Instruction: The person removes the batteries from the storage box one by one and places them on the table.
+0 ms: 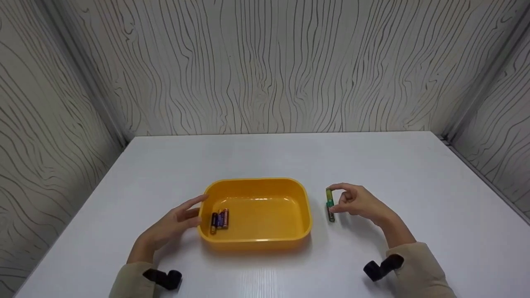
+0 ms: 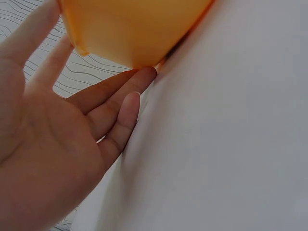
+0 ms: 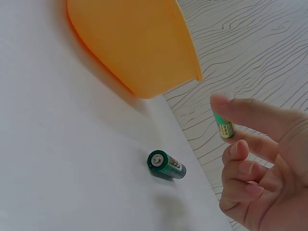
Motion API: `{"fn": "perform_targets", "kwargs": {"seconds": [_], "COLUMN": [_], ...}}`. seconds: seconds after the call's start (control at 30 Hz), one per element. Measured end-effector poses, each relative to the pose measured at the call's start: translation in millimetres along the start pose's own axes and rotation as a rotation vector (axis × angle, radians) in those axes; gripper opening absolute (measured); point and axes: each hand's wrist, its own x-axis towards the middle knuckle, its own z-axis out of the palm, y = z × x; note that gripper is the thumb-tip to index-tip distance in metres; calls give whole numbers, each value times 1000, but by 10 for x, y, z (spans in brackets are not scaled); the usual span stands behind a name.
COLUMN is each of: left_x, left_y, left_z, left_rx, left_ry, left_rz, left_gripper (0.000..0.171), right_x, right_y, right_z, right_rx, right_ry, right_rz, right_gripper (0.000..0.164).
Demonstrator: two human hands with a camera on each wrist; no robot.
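Green-and-yellow battery point(image 1: 329, 195) is pinched between your right hand's point(image 1: 361, 203) thumb and index finger, remaining fingers curled in, raised above the table point(image 1: 372, 159) near a dark green battery point(image 1: 331, 215), right of the yellow box point(image 1: 261, 219). Well apart from it, your left hand point(image 1: 167, 227) spreads its fingers, fingertips touching the box's left side.

Downward head view, wrist close-ups, shared tray point(image 1: 261, 219)
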Motion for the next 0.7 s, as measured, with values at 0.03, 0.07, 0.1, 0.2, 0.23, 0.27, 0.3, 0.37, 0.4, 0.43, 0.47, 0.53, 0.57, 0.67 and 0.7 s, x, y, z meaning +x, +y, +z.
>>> {"fn": "perform_targets", "kwargs": {"seconds": [0.03, 0.07, 0.1, 0.2, 0.23, 0.27, 0.3, 0.37, 0.4, 0.43, 0.47, 0.53, 0.57, 0.67, 0.7], "left_x": [-1, -2, -3, -6, -7, -8, -8, -9, -9, -9, -9, -10, -10, -8, -7], "left_y": [5, 10, 14, 21, 21, 20, 18, 16, 15, 16, 16, 15, 15, 11, 9], "left_z": [-1, -1, -1, -3, -3, -3, -3, -3, -3, -3, -3, -3, -3, -2, -1], "left_rx": [4, 9, 11, 15, 13, 11, 9, 5, 3, 5, 5, 7, 11, 1, -3], "left_ry": [1, 4, 5, 5, 3, 1, -1, -2, -2, 0, 3, 8, 12, 10, 9], "left_rz": [-1, -4, -6, -9, -8, -7, -4, -3, -4, -5, -7, -16, -20, -15, -13], "left_gripper": [62, 62, 61, 61, 61, 61, 61, 61, 61, 61, 61, 62, 62, 63, 63], "right_x": [2, 5, 7, 15, 16, 19, 20, 23, 24, 27, 30, 34, 37, 41, 41], "right_y": [10, 19, 29, 50, 56, 64, 72, 89, 100, 114, 128, 158, 174, 212, 223], "right_z": [-3, -4, -6, -8, -9, -10, -12, -15, -17, -21, -25, -31, -34, -40, -40], "right_rx": [-2, -4, -7, -22, -28, -33, -37, -45, -48, -53, -58, -66, -72, -80, -81], "right_ry": [-1, -2, -3, 0, -1, 2, 5, 12, 15, 17, 17, 13, 12, 4, 4], "right_rz": [3, 7, 13, 39, 45, 54, 62, 79, 87, 94, 99, 106, 108, 102, 99], "right_gripper": [64, 64, 65, 64, 64, 64, 64, 63, 63, 63, 63, 63, 63, 62, 61]}}
